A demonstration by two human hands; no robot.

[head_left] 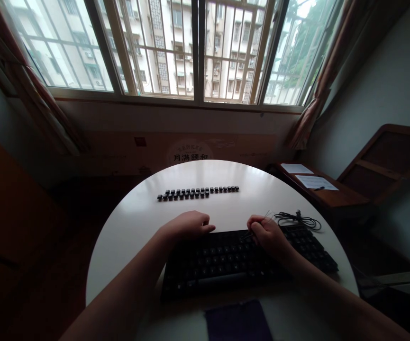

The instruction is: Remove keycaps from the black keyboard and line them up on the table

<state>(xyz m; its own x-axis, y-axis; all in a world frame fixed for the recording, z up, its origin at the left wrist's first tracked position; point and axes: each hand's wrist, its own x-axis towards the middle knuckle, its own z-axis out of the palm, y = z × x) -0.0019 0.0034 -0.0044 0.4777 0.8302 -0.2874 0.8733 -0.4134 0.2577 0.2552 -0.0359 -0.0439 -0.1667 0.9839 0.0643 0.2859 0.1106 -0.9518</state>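
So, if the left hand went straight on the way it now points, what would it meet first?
Most likely the right hand, since the left hand points sideways towards it; height is unclear, so the keyboard might come first.

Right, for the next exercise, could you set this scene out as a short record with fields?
Surface: round white table
Left hand: at the keyboard's far edge; contact unclear
Right hand: fingers closed on a thin wire tool, over the keyboard
Keyboard: black, on the table
Loose keys: two rows beyond the keyboard, the back row reaching further right
Cable: black, coiled behind the keyboard's right end
Background: barred window, papers on side table
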